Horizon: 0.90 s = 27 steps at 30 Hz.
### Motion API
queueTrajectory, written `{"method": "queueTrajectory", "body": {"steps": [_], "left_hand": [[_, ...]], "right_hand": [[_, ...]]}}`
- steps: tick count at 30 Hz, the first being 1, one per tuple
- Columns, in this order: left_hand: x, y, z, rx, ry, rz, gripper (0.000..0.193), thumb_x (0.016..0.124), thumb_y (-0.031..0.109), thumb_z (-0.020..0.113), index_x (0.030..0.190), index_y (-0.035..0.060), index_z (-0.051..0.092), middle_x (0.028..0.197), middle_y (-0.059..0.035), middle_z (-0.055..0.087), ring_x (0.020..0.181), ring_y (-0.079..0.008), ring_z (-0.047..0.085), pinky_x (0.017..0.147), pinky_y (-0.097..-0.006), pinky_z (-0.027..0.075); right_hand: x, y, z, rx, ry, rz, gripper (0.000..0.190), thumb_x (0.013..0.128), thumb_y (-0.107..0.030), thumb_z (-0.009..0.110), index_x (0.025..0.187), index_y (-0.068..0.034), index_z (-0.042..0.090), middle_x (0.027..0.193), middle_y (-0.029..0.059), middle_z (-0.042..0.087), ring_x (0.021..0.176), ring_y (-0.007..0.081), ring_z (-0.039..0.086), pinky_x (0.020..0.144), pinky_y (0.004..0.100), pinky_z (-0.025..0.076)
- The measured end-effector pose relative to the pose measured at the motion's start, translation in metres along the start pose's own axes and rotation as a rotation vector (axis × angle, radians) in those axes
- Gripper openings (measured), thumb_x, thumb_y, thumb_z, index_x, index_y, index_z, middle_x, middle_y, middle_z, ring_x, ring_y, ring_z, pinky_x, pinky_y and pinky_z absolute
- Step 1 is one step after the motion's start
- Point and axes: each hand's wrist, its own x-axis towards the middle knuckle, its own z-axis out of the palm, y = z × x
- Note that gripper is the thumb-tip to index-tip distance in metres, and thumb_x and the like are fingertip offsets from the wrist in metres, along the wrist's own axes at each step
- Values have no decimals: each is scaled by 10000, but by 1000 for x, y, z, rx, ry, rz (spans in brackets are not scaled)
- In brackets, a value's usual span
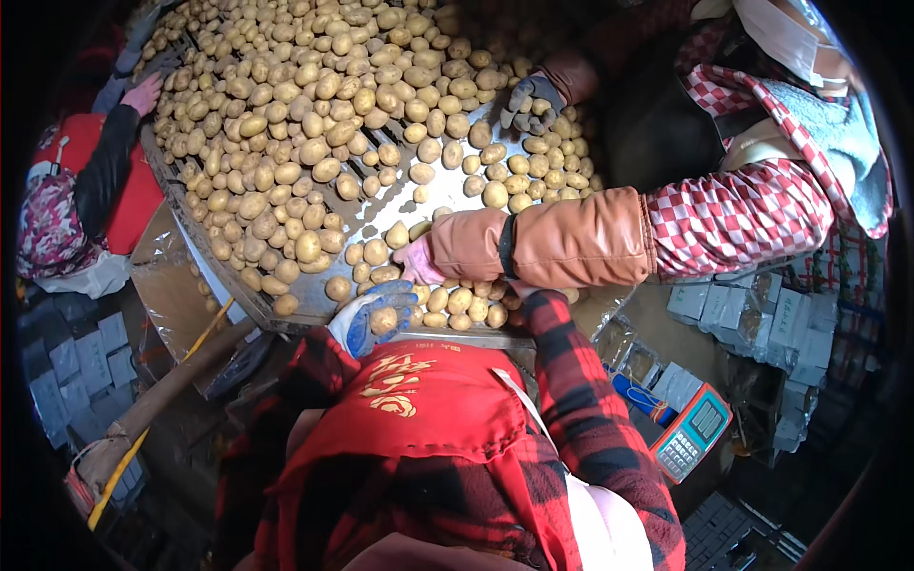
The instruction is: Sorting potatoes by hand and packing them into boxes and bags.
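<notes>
Many potatoes [285, 143] lie heaped on a metal table [443, 178], thinner towards its near edge. My left hand [375, 314], in a blue and white glove, is at that near edge, palm up, with a potato [384, 321] in its curled fingers. My right hand [527, 291] is mostly hidden under a co-worker's brown-sleeved forearm and my own plaid cuff; whether it holds anything cannot be seen. Between my hands several small potatoes [459, 300] sit along the metal rim.
A co-worker at the right reaches across with one pink-gloved hand [420, 263]; their grey-gloved hand [532, 103] holds small potatoes. Another person's hand [143, 94] touches the heap's left side. A digital scale display [691, 433], stacked boxes [775, 321] and a wrapped pole [168, 385] surround the table.
</notes>
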Motion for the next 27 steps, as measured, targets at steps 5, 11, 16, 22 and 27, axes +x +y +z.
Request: {"method": "queueTrajectory", "body": {"steps": [5,11,16,22,27], "left_hand": [[-24,-13,-18,-336,21,-21,419,1069,213,406,1446,49,484,1384,-86,578,1166,-195,605,940,-337,528],[-29,-18,-8,-315,-21,-63,431,1066,223,444,1474,86,444,1358,-71,587,1054,-180,629,875,-318,550],[-44,-15,17,-152,-119,10,449,1064,284,449,1460,72,464,1321,-109,622,1066,-198,648,876,-315,560],[-83,-17,37,-1,-51,144,598,980,377,627,1490,120,450,1432,-104,505,1018,-234,647,852,-385,554],[-102,-39,17,1,-5,312,659,957,384,670,1509,137,408,1312,-82,584,1031,-231,650,848,-389,565]], "right_hand": [[-124,-35,-89,1207,-223,67,530,856,-207,754,1311,-10,567,1034,73,666,893,182,639,769,330,523],[-184,-90,-74,1692,-641,-125,717,810,-173,774,1427,-19,444,1197,141,640,1050,282,657,808,339,561],[-200,-139,-72,1636,-781,-268,698,796,-190,776,1404,-26,474,1154,114,642,992,254,660,792,320,546],[-200,-184,-62,659,-296,-436,570,787,-187,783,1294,-4,596,1169,126,676,1034,246,644,893,370,517],[-220,-236,-52,0,2,-612,618,805,-278,780,1343,-55,573,1162,220,681,1036,385,666,882,426,538]]}}
